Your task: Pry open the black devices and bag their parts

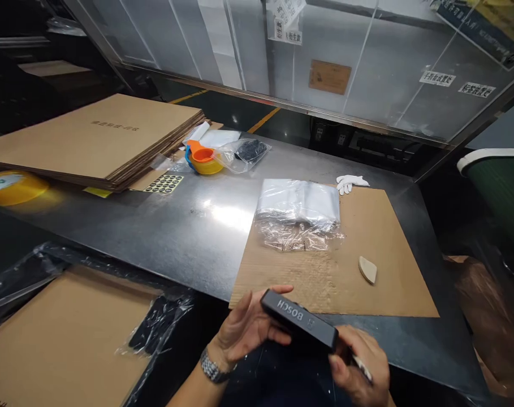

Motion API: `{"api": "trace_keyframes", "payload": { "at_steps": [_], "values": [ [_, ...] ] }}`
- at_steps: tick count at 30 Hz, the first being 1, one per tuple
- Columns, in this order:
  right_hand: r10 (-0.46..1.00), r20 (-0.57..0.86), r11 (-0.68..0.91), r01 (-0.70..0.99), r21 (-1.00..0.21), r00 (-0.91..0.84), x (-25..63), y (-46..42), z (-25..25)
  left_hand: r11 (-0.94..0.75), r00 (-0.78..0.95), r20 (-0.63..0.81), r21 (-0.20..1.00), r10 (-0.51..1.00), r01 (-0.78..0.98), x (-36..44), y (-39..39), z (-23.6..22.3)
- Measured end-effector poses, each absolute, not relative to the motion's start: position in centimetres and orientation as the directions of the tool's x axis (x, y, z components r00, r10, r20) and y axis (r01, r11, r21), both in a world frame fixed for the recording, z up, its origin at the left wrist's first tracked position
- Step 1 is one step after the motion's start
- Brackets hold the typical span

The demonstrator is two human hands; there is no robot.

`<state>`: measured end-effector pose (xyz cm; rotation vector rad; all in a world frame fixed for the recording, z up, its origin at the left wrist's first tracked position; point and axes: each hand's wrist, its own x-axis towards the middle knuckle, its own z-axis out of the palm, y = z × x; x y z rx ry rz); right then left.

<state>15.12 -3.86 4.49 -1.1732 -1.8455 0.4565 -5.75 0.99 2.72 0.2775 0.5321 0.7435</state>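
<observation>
A black rectangular plastic piece with raised BOSCH lettering (301, 319) is held tilted over the front edge of the bench. My left hand (250, 325), with a metal watch on its wrist, supports the left end, its fingers partly bent around it and the palm turned up. At the other end, my right hand (362, 362) grips the piece between thumb and fingers. A small whitish thing (362, 368) shows between the right fingers, too covered to name. Just beyond lie a cardboard sheet (392, 237), a stack of clear plastic bags (299, 200) and a beige wedge-shaped pad (367, 270).
White gloves (352, 182) lie behind the cardboard. Flat cartons (99, 135) are stacked at the left, near an orange and yellow tape roll (203, 161), a bagged black item (250, 151) and a sticker sheet (165, 183). A plastic-lined box (78, 328) stands at the lower left.
</observation>
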Motion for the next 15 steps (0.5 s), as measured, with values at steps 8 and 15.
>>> {"api": "trace_keyframes", "payload": {
  "at_steps": [8, 15],
  "values": [
    [0.857, 0.473, 0.506, 0.518, -0.690, -0.206, 13.7, -5.7, 0.8, 0.466, 0.238, -0.402, 0.724, 0.884, -0.508, -2.9, -1.3, 3.8],
    [0.974, 0.036, 0.171, 0.627, -0.760, -0.222, 14.7, -4.5, 5.5, 0.430, 0.363, -0.299, 0.828, 0.882, -0.361, -3.9, -2.2, 3.1]
  ]
}}
